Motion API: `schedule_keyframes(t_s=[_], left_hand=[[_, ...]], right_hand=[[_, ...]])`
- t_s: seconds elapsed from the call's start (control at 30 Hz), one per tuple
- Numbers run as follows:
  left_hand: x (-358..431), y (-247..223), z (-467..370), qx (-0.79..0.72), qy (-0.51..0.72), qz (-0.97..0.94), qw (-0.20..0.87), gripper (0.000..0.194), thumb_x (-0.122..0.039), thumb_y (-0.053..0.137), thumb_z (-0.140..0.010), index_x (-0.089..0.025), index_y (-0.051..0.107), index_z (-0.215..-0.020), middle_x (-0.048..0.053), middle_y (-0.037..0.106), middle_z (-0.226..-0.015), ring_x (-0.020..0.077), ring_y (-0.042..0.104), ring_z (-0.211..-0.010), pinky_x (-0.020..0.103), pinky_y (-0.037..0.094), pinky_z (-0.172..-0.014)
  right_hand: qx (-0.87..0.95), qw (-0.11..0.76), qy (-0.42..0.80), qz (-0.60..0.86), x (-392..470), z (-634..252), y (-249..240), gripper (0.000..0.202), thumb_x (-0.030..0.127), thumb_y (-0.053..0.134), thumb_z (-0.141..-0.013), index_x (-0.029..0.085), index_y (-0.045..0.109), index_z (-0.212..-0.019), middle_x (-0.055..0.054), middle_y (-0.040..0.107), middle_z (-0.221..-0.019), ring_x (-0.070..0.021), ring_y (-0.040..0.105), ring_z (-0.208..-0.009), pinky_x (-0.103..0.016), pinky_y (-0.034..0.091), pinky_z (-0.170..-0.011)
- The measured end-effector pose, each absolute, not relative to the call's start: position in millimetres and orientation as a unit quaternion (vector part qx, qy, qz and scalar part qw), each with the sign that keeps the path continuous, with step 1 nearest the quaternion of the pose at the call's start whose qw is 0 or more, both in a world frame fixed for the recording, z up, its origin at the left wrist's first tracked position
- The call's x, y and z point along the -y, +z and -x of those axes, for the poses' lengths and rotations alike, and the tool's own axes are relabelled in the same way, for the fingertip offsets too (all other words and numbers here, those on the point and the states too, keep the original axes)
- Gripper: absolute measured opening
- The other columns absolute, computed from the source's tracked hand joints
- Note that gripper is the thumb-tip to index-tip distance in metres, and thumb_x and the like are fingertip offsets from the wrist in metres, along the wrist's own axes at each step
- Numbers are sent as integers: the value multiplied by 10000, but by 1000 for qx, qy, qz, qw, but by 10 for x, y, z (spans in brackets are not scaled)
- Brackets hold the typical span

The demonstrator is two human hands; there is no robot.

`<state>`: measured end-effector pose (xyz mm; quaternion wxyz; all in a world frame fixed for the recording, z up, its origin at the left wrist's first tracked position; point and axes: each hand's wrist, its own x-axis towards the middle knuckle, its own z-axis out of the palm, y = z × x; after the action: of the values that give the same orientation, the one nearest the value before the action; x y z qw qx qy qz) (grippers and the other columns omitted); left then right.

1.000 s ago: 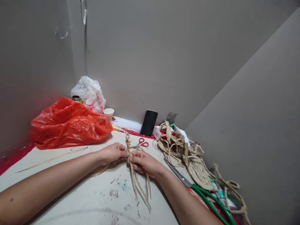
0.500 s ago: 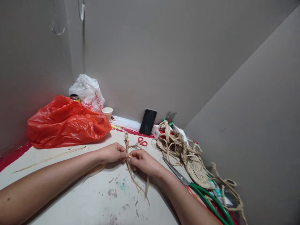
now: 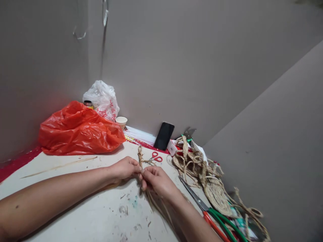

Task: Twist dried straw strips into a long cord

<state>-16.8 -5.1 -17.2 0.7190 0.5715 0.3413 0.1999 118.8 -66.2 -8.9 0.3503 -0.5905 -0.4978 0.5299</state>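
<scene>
A short braid of straw-coloured plant fibre (image 3: 140,154) stands out above my two hands, over the middle of the table. My left hand (image 3: 127,168) pinches its lower end from the left, thumb against fingers. From the right, my right hand (image 3: 155,180) is closed on the fibre at the same spot, and the fingertips of both hands nearly touch. Loose fibre strands (image 3: 158,210) trail down below my right hand toward me. Just beyond the hands lie small scissors with red handles (image 3: 156,157), partly behind a side strand of the braid.
Large shears with green and red handles (image 3: 202,203) lie right of my forearm, beside a heap of braided straw cord (image 3: 214,191). A phone (image 3: 164,135) leans on the wall. At the left are a red plastic bag (image 3: 80,131), a paper cup (image 3: 121,121) and a long straw (image 3: 59,167).
The view has shifted, so most things sit a little further right. My right hand has turned on the fibre, and the loose strands now hang further right beneath it.
</scene>
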Motion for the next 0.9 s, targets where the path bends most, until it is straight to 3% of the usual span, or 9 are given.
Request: schedule_keyframes(t_s=[0.17,0.3,0.47,0.6,0.7,0.77,0.83,0.9], left_hand=[[70,-199,166,-365,186,-526,746,182,-226,563,-599,-183,419,-495,-84,298,-366,39,188,-322,238,64,-367],[93,-230,163,-343,193,-526,754,230,-265,551,-629,-188,383,-492,-82,300,-389,36,186,-327,229,58,-353],[112,-242,158,-346,202,-538,742,248,-299,578,-646,-183,422,-491,-81,300,-357,39,185,-307,233,73,-340],[90,-224,167,-338,190,-537,749,214,-351,612,-650,-145,574,-604,-85,313,-326,41,175,-294,231,72,-346],[73,-181,187,-330,198,-528,757,211,-346,639,-626,-151,562,-598,-88,304,-316,43,179,-298,227,76,-348],[73,-147,200,-326,197,-529,758,218,-354,639,-625,-154,556,-597,-89,302,-319,46,184,-302,226,82,-346],[81,-129,207,-324,189,-536,757,235,-377,628,-639,-149,572,-625,-95,294,-325,46,178,-307,224,81,-348],[93,-138,203,-314,194,-547,751,252,-385,621,-646,-139,571,-622,-80,352,-352,42,203,-319,220,94,-358]], right_hand=[[577,320,377,650,739,-1114,-231,309,338,484,-821,186,495,-552,-4,543,-438,-93,421,-319,-220,241,-357],[638,297,267,659,759,-1126,-230,272,247,495,-808,192,523,-543,-26,558,-465,-117,447,-384,-255,248,-439],[699,181,129,680,879,-1002,-112,212,234,462,-817,175,619,-688,-115,653,-654,-178,531,-541,-286,263,-534],[752,151,229,600,1010,-960,38,252,293,483,-827,181,582,-624,-53,602,-580,-143,477,-510,-266,263,-515],[704,255,310,586,952,-1105,152,360,397,478,-844,181,518,-558,-9,517,-504,-127,438,-490,-246,289,-484],[635,367,259,629,834,-1240,161,362,443,472,-845,178,529,-604,-15,523,-533,-134,457,-512,-249,326,-498],[599,404,277,633,707,-1332,99,335,491,522,-803,178,555,-691,-27,563,-606,-147,501,-558,-249,360,-511],[559,382,403,615,621,-1344,-4,372,547,519,-777,179,546,-724,-25,572,-624,-136,508,-521,-237,366,-466]])
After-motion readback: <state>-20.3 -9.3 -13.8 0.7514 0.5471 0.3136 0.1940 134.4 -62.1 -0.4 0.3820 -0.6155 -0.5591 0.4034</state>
